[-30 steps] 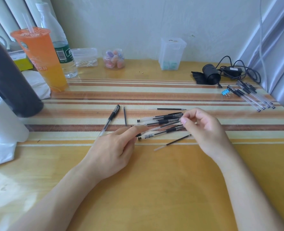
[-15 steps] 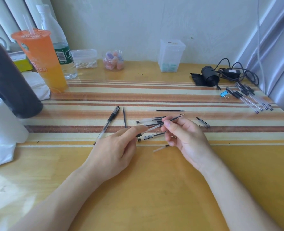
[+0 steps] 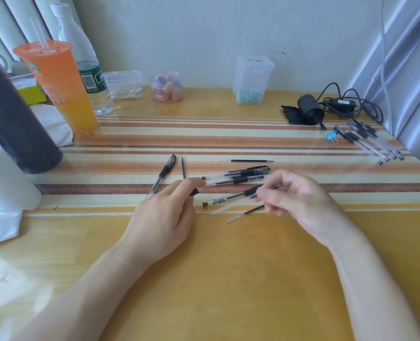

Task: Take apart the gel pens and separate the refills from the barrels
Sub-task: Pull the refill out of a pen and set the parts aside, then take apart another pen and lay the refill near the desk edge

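left hand [image 3: 163, 219] pinches barrel [image 3: 216, 183] end; right hand [image 3: 300, 199] pinches thin refill [image 3: 281, 186], blurred

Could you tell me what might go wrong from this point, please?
1. The right hand, pinching a thin dark piece, is blurred with motion beside a loose refill and could knock it away.
2. Other refills lie scattered round the pen pile, so thin round parts might roll or get mixed up.

We see a glossy, varnished wooden desk [image 3: 228, 279], clear plastic gel pens [image 3: 218, 180] with matt black grips [image 3: 249, 178], and a translucent plastic drink cup [image 3: 56, 89].
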